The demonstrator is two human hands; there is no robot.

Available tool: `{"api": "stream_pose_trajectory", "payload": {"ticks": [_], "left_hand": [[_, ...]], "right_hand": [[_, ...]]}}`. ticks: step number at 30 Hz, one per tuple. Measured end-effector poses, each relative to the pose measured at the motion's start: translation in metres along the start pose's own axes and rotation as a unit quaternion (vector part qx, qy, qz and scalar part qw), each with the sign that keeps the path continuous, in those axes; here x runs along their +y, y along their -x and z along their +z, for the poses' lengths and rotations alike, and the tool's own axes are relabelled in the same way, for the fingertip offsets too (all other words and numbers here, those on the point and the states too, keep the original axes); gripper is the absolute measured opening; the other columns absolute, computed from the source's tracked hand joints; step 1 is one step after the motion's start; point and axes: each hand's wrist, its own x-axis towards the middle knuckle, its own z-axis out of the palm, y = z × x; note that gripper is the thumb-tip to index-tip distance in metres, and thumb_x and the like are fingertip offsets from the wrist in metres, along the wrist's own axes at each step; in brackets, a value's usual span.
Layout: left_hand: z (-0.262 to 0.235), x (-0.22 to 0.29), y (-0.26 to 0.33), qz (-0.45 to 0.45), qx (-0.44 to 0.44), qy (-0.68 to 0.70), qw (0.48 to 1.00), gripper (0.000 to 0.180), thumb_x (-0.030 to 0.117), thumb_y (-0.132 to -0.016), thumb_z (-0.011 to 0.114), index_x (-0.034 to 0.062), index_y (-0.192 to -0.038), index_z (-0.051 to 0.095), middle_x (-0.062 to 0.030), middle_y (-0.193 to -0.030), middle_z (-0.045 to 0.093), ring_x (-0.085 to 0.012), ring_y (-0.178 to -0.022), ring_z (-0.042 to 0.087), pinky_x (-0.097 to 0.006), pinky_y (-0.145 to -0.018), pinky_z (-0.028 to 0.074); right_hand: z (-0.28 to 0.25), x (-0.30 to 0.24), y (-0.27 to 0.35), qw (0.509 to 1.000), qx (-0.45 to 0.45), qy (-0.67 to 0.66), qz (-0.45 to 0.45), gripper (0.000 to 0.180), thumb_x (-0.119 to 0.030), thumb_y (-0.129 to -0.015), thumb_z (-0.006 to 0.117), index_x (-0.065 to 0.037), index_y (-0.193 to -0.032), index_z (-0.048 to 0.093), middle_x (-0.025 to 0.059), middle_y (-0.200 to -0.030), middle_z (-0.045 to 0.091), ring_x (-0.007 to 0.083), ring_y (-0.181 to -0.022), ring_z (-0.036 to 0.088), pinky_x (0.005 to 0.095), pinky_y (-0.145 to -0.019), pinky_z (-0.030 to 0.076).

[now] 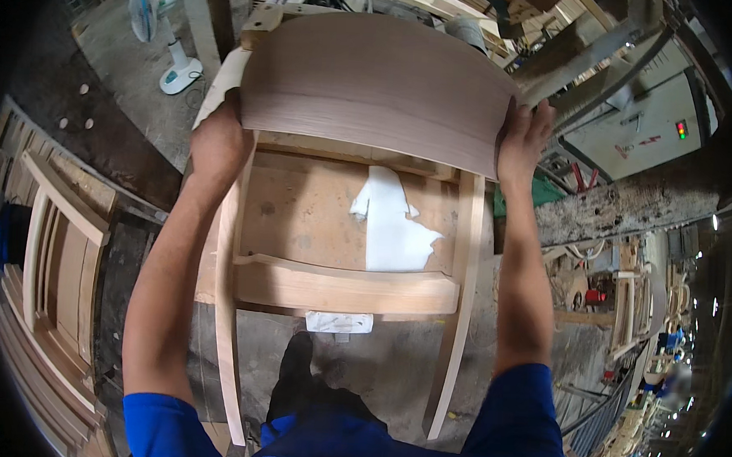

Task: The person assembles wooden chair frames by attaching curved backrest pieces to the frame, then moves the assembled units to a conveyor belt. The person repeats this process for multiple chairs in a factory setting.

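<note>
A wide, brown curved wooden panel (377, 88) lies across the far end of a pale wooden chair frame (346, 290). My left hand (220, 142) grips the panel's left edge, its fingers mostly hidden there. At the opposite edge my right hand (519, 145) is closed against the panel, with the fingertips showing along the side. Two long legs of the frame run toward me, joined by a cross rail. Between them a torn white sheet (397, 230) rests on a brown board (300, 217) under the frame.
A white and blue standing fan (178, 74) is at the far left. Stacked wooden frames (67, 254) fill the left side. A grey metal cabinet (644, 127) and a worn beam (632, 205) stand to the right. A white block (339, 322) sits beneath the cross rail.
</note>
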Motion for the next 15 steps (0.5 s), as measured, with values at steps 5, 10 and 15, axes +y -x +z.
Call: {"api": "stream_pose_trajectory", "payload": {"ticks": [5, 10, 15], "left_hand": [[0.0, 0.006, 0.006, 0.044, 0.054, 0.002, 0.998, 0.027, 0.016, -0.093, 0.054, 0.0067, -0.119, 0.056, -0.0217, -0.093, 0.072, -0.0441, -0.085, 0.072, -0.056, -0.072, 0.058], [0.007, 0.003, 0.004, 0.041, 0.01, -0.019, 0.999, 0.04, 0.02, -0.095, 0.054, 0.0046, -0.132, 0.055, -0.0211, -0.094, 0.073, -0.0419, -0.082, 0.073, -0.054, -0.072, 0.059], [-0.013, -0.039, 0.075, 0.005, -0.035, -0.009, 0.999, 0.068, 0.044, -0.097, 0.067, 0.004, -0.147, 0.046, -0.0247, -0.106, 0.072, -0.0432, -0.097, 0.071, -0.052, -0.083, 0.056]], "right_hand": [[-0.009, -0.019, 0.015, 0.996, -0.045, -0.049, 0.063, 0.074, -0.054, -0.106, 0.041, -0.001, -0.158, 0.034, 0.0303, -0.161, 0.032, 0.0449, -0.152, 0.029, 0.0516, -0.123, 0.023], [-0.034, -0.016, 0.043, 0.981, -0.091, -0.027, 0.171, 0.077, -0.056, -0.105, 0.042, -0.002, -0.159, 0.033, 0.0304, -0.161, 0.032, 0.0454, -0.151, 0.029, 0.0517, -0.123, 0.024], [-0.119, -0.007, 0.206, 0.962, -0.204, -0.075, 0.166, 0.065, -0.024, -0.106, 0.05, 0.005, -0.159, 0.027, 0.0309, -0.162, 0.03, 0.0453, -0.15, 0.029, 0.0497, -0.124, 0.025]]}}
